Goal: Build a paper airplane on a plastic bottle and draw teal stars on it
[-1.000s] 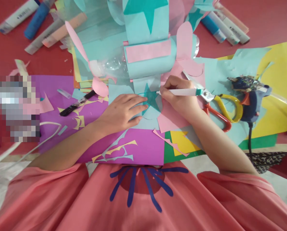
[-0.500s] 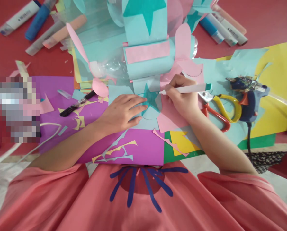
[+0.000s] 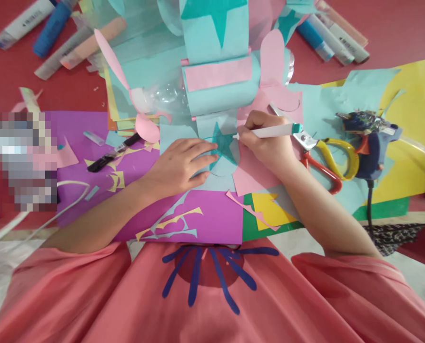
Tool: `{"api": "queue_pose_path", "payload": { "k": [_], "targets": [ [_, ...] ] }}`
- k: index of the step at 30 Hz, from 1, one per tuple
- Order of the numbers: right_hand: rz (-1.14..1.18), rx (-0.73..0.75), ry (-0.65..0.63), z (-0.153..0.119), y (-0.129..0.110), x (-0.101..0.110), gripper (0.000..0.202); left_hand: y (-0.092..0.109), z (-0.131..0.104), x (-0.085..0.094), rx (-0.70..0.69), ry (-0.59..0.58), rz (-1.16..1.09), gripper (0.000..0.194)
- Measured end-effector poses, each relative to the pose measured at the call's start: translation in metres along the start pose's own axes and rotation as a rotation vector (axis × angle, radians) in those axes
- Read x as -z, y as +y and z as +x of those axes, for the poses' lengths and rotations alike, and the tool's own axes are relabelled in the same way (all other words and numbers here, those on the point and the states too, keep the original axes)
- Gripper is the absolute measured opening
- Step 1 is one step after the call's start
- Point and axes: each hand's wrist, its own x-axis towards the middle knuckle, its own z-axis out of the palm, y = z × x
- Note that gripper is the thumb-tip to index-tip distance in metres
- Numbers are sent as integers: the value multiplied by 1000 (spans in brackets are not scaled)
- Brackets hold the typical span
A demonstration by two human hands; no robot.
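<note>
My left hand [image 3: 180,164] lies flat with fingers apart on a light blue paper wing, its fingertips over the left part of a teal star [image 3: 222,146]. In my right hand [image 3: 265,140] is a white marker with a teal end [image 3: 274,131], its tip at the star's right side. Just beyond both hands lies a clear plastic bottle [image 3: 167,97] wrapped in light blue paper, with a pink strip [image 3: 218,74] on top. Pink paper blades [image 3: 112,59] sit at its cap and a pink fin [image 3: 272,57] rises at its other end. The far wing carries another teal star [image 3: 221,19].
Right of my right hand are scissors with yellow and red handles [image 3: 337,159] and a blue glue gun [image 3: 371,147]. A black cutter knife [image 3: 114,152] and paper scraps [image 3: 172,223] lie on purple paper [image 3: 219,219]. Several markers [image 3: 51,28] rest at the back left, others [image 3: 315,38] at the back right.
The marker's teal end has swung slightly left and its tip has shifted a little. My left hand stays nearly in place. The whole view has shifted slightly.
</note>
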Motion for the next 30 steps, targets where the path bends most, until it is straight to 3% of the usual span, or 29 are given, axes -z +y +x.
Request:
{"api": "queue_pose_path", "payload": {
  "k": [8,19,25,30],
  "targets": [
    [140,7,-62,0,12,5,32,0,-1,-2,-18,29,15,28],
    [0,13,18,1,5,0,38,0,0,-1,-30,34,22,27],
    [120,-8,-71,1,10,4,34,0,-1,-2,-42,51,32,26],
    [110,-26,-51,1,9,3,33,0,0,-1,-28,30,14,27]
  ]
}}
